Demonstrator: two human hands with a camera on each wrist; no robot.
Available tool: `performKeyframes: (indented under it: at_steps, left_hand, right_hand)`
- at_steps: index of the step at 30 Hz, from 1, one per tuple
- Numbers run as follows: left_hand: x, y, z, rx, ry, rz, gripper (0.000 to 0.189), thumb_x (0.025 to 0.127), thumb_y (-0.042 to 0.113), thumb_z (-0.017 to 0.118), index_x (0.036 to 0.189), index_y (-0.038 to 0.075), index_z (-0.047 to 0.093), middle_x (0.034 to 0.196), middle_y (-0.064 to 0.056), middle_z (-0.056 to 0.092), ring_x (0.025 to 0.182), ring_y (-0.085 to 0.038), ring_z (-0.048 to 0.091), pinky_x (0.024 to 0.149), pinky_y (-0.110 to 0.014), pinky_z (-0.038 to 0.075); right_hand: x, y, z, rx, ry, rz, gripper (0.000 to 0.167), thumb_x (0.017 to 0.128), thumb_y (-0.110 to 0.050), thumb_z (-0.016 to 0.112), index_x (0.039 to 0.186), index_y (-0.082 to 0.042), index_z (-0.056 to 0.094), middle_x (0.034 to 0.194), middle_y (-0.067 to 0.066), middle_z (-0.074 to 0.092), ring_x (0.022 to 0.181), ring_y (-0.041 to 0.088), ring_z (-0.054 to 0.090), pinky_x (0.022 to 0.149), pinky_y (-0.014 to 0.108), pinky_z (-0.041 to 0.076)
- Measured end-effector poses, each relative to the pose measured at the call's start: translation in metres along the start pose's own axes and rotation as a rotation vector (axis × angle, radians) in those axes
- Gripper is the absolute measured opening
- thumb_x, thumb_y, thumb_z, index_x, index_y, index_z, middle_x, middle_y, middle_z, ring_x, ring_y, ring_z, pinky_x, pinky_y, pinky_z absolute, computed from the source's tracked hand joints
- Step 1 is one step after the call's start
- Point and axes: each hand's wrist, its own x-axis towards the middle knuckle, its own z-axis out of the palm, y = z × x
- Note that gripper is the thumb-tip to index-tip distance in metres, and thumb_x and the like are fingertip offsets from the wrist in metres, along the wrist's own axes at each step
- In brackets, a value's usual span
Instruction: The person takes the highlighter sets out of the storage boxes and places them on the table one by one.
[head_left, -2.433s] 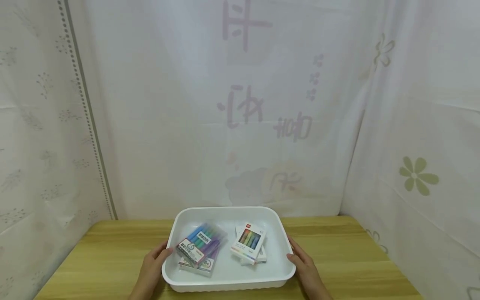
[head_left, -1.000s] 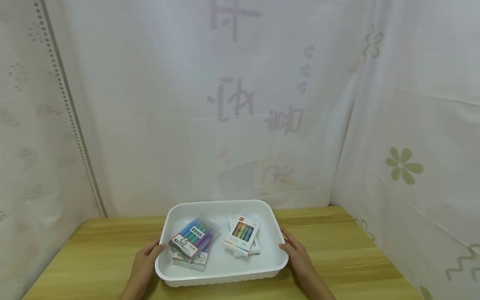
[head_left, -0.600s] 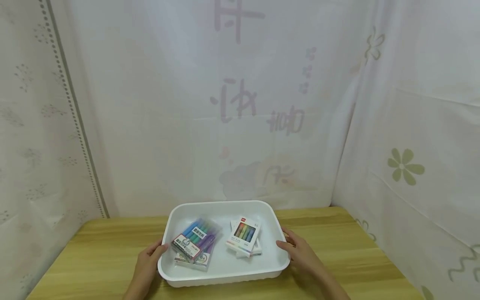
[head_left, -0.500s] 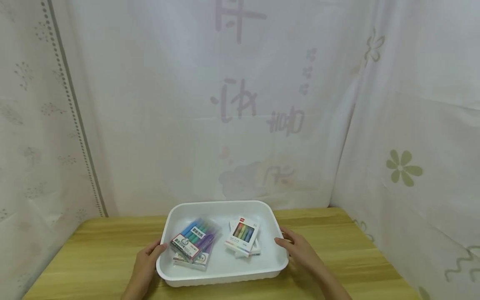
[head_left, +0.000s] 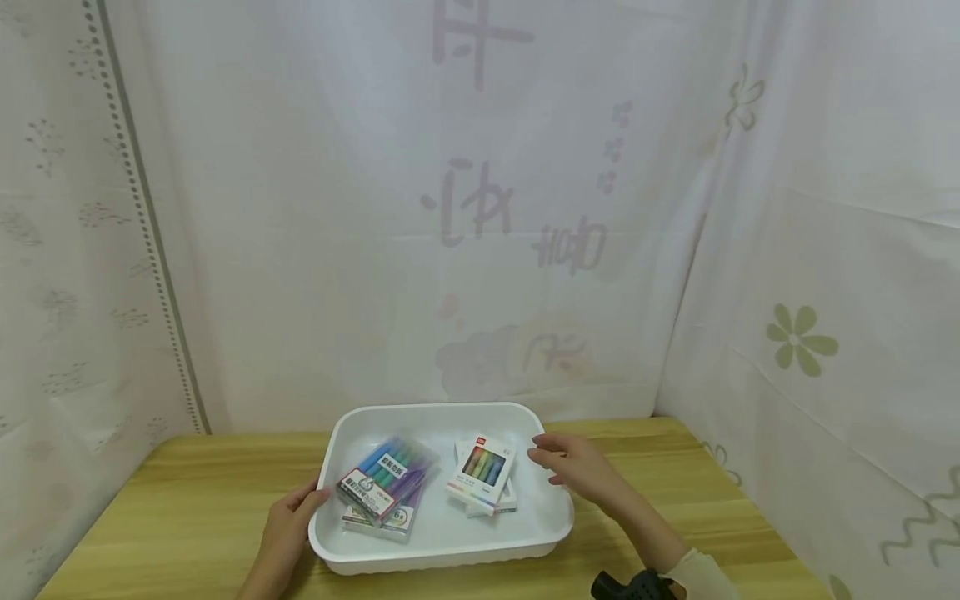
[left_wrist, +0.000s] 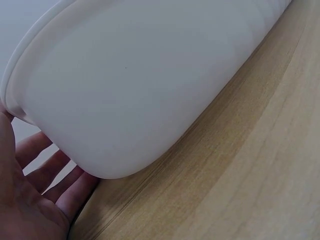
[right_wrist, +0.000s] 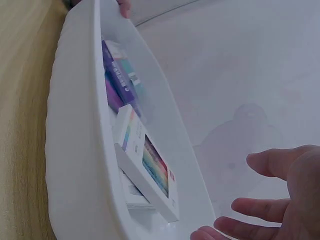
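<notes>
A white plastic tray (head_left: 442,562) sits on the table. My left hand (head_left: 285,525) grips its left end, thumb over the rim and fingers against the outer wall, as the left wrist view shows. My right hand (head_left: 579,468) hovers over the right rim, fingers apart and slightly bent, holding nothing. Nearest to it in the tray lies a white crayon box (head_left: 482,473) with a window showing coloured sticks, on top of another white box (head_left: 511,500). To the left, a clear pack of coloured pens (head_left: 386,479) overlaps a second, similar pack (head_left: 401,523).
The wood-grain table (head_left: 195,517) extends to both sides of the tray. White patterned curtains (head_left: 315,250) close in the back and both sides. A black wrist device (head_left: 637,586) shows at the right forearm.
My right hand has let go of the tray's right end and moved up and inward over the rim. My left hand keeps its grip. The packs and boxes lie as before.
</notes>
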Motion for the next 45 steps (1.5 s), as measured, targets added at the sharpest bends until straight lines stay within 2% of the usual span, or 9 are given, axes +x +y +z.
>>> performKeyframes:
  at_steps: [3,8,10,13,19,29,34,38,45]
  left_hand:
    - [-0.001,-0.001,-0.001,0.006,0.002,0.0,0.055,0.1,0.026,0.057,0.145,-0.005,0.049,0.147,-0.029,0.051,0.099,-0.003,0.064,0.076,-0.018,0.054]
    - [-0.001,0.0,0.0,0.023,0.008,-0.01,0.055,0.1,0.026,0.057,0.144,-0.006,0.049,0.147,-0.029,0.051,0.115,-0.023,0.065,0.076,-0.015,0.053]
    - [-0.001,0.001,0.0,0.027,0.008,-0.012,0.056,0.1,0.027,0.057,0.144,-0.006,0.049,0.148,-0.029,0.05,0.118,-0.027,0.064,0.076,-0.015,0.053]
    - [-0.001,0.002,0.001,0.018,0.007,-0.012,0.056,0.1,0.027,0.057,0.144,-0.006,0.049,0.147,-0.029,0.051,0.114,-0.025,0.066,0.076,-0.016,0.054]
    - [0.0,0.003,0.0,0.014,0.011,-0.001,0.055,0.099,0.026,0.057,0.144,-0.006,0.05,0.146,-0.029,0.053,0.104,-0.01,0.065,0.076,-0.016,0.053]
    - [0.002,0.001,0.0,0.011,0.023,0.001,0.053,0.099,0.025,0.058,0.143,-0.005,0.051,0.145,-0.027,0.054,0.099,-0.002,0.063,0.077,-0.016,0.053]
    - [0.002,0.001,0.001,-0.01,0.014,-0.003,0.054,0.1,0.024,0.058,0.144,-0.005,0.05,0.145,-0.028,0.054,0.104,-0.012,0.067,0.076,-0.018,0.055]
    - [0.002,0.0,0.001,-0.017,0.008,-0.002,0.054,0.1,0.024,0.058,0.144,-0.005,0.05,0.146,-0.029,0.053,0.111,-0.023,0.067,0.076,-0.018,0.056]
    - [0.002,0.0,0.0,-0.019,0.005,0.011,0.054,0.099,0.025,0.058,0.145,-0.004,0.05,0.146,-0.029,0.052,0.114,-0.025,0.066,0.076,-0.017,0.055]
  right_hand:
    - [0.008,-0.002,0.005,-0.004,-0.039,0.031,0.056,0.095,-0.039,0.068,0.134,0.001,0.06,0.125,0.018,0.068,0.103,0.031,0.069,0.078,0.041,0.062]
    - [0.02,-0.004,0.013,-0.046,-0.074,0.08,0.06,0.093,-0.034,0.071,0.137,0.004,0.055,0.119,0.019,0.068,0.095,0.031,0.071,0.074,0.042,0.063]
    - [0.024,-0.005,0.017,-0.073,-0.083,0.103,0.062,0.093,-0.033,0.071,0.138,0.005,0.054,0.119,0.02,0.068,0.092,0.029,0.071,0.072,0.04,0.063]
    - [0.029,-0.008,0.023,-0.12,-0.107,0.13,0.065,0.093,-0.033,0.07,0.14,0.007,0.051,0.121,0.023,0.067,0.089,0.027,0.071,0.07,0.038,0.063]
    - [0.039,-0.014,0.037,-0.162,-0.144,0.176,0.071,0.092,-0.034,0.07,0.144,0.009,0.045,0.125,0.025,0.062,0.089,0.029,0.07,0.069,0.038,0.063]
    - [0.051,-0.007,0.052,-0.171,-0.157,0.237,0.071,0.092,-0.032,0.07,0.143,0.01,0.042,0.108,0.017,0.061,0.077,0.027,0.068,0.059,0.034,0.061]
    - [0.053,-0.005,0.052,-0.16,-0.159,0.262,0.069,0.094,-0.031,0.068,0.143,0.01,0.042,0.099,0.014,0.062,0.071,0.026,0.068,0.058,0.033,0.06]
    - [0.054,-0.006,0.052,-0.157,-0.156,0.27,0.073,0.096,-0.031,0.067,0.149,0.01,0.036,0.099,0.014,0.062,0.069,0.026,0.068,0.058,0.034,0.06]
    - [0.058,-0.007,0.054,-0.188,-0.164,0.248,0.078,0.094,-0.031,0.069,0.15,0.01,0.035,0.097,0.015,0.062,0.069,0.027,0.069,0.057,0.035,0.06]
